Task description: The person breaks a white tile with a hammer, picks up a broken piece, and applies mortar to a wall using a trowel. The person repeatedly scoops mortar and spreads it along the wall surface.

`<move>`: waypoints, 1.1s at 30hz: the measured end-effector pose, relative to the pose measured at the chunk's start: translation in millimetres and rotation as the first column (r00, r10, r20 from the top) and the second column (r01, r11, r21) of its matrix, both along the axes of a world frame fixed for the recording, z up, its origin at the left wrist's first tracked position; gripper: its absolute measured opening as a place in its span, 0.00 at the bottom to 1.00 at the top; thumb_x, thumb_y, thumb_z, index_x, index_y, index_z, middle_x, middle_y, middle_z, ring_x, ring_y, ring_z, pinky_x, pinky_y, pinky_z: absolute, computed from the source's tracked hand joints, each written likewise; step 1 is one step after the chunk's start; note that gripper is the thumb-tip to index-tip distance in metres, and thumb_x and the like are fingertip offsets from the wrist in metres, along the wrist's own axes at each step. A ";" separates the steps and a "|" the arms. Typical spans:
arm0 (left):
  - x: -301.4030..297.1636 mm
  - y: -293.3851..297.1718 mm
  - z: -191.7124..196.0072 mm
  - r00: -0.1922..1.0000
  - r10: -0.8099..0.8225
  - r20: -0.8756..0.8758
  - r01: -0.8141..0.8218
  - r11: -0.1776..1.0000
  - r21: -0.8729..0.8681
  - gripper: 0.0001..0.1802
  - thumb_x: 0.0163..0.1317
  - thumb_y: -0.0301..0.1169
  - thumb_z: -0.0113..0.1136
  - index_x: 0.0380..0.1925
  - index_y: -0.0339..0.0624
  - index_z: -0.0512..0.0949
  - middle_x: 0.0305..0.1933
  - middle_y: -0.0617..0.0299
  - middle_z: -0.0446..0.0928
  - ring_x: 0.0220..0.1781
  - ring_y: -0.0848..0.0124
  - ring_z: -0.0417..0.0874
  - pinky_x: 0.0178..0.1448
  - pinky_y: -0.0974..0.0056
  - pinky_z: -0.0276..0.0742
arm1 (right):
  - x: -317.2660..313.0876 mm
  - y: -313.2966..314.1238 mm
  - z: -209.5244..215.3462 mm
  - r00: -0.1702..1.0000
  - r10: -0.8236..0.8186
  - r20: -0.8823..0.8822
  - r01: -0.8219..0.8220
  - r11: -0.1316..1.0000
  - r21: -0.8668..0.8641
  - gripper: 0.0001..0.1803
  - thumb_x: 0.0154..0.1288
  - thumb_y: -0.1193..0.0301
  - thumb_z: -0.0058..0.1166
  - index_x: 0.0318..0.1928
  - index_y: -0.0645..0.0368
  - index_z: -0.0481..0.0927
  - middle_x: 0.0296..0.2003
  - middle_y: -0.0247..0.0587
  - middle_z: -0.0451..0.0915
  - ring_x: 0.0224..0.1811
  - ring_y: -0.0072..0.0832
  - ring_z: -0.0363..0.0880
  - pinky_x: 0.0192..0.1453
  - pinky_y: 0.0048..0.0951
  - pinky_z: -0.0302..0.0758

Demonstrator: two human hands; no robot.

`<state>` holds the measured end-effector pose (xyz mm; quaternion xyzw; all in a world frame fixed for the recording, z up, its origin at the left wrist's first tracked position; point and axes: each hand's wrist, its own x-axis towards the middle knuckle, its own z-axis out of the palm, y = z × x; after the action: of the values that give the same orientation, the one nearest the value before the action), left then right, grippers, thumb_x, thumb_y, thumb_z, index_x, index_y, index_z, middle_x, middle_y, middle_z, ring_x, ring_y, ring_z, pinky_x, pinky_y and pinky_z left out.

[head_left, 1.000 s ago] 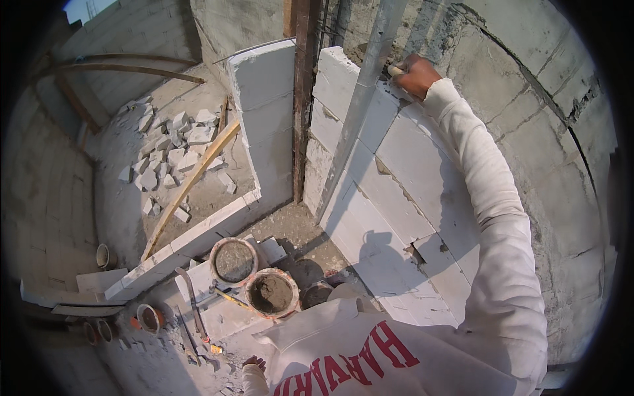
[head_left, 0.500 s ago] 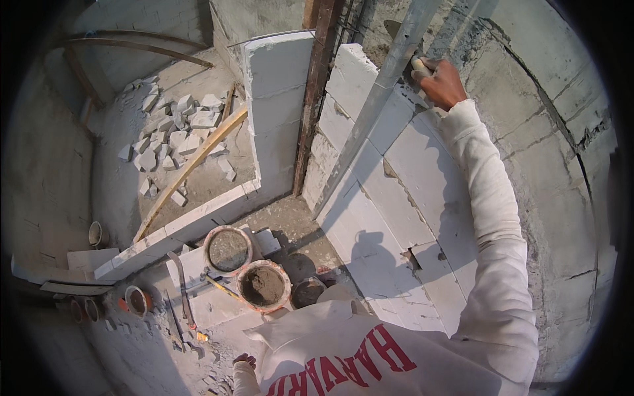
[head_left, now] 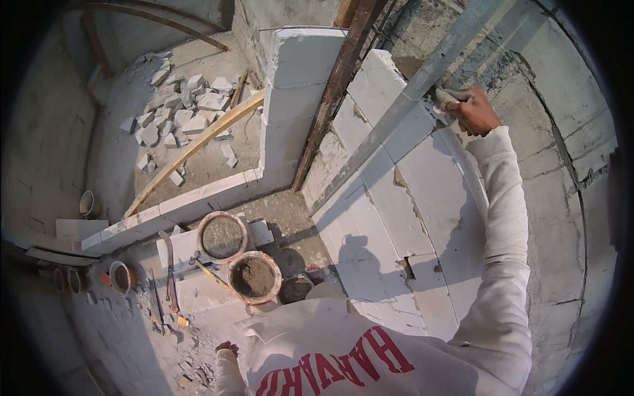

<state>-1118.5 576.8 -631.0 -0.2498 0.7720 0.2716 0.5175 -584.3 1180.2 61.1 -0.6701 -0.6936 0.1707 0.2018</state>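
Note:
My right hand (head_left: 477,112) is closed around the pale handle of a trowel (head_left: 448,98) at the top edge of the white block wall (head_left: 422,171). A metal straightedge (head_left: 409,99) leans diagonally just left of that hand and hides part of what lies behind it, so the blade does not show clearly. Low in the view, my left hand (head_left: 228,347) hangs beside my body, fingers loosely apart, with nothing seen in it. Below me stand a bucket of grey mortar (head_left: 254,276) and a second mortar-filled bucket (head_left: 223,236).
A hammer (head_left: 210,269) and a handsaw (head_left: 156,300) lie near the buckets. Broken white blocks (head_left: 191,109) are heaped beyond a low block wall (head_left: 211,198), with a slanting wooden plank (head_left: 191,155) across it. A rough grey wall (head_left: 551,218) rises at my right.
My right hand has shifted slightly right and down, still gripping the trowel, and its wrist has turned. The view has shifted a little; the left hand stays low.

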 end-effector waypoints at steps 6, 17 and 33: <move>2.0 29.9 -11.6 0.998 -0.026 0.060 0.025 1.000 0.008 0.14 0.71 0.36 0.55 0.53 0.48 0.78 0.42 0.47 0.84 0.33 0.52 0.86 0.29 0.50 0.73 | 14.7 46.2 -6.7 0.982 -0.055 0.183 0.039 0.995 0.089 0.23 0.57 0.67 0.65 0.49 0.72 0.80 0.29 0.45 0.81 0.21 0.29 0.76 0.23 0.33 0.71; 20.2 39.2 -15.1 0.999 0.021 0.041 -0.020 1.000 -0.018 0.09 0.68 0.31 0.55 0.45 0.47 0.79 0.36 0.52 0.84 0.26 0.56 0.83 0.29 0.49 0.69 | 5.0 40.8 -1.1 0.989 -0.109 0.105 0.095 0.987 0.129 0.23 0.55 0.65 0.68 0.46 0.71 0.82 0.27 0.45 0.81 0.22 0.29 0.78 0.24 0.34 0.71; 13.0 46.2 -18.4 0.998 -0.026 0.054 0.028 0.999 -0.032 0.13 0.71 0.35 0.56 0.51 0.45 0.79 0.45 0.50 0.86 0.36 0.56 0.87 0.35 0.49 0.74 | 31.8 54.0 -26.4 0.997 0.059 0.040 -0.065 0.987 0.148 0.20 0.54 0.68 0.68 0.43 0.74 0.84 0.26 0.44 0.81 0.25 0.26 0.77 0.27 0.32 0.70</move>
<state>-1105.4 623.0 -649.4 -0.2547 0.7656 0.2453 0.5374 -552.6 1234.2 34.7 -0.6342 -0.7283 0.1126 0.2339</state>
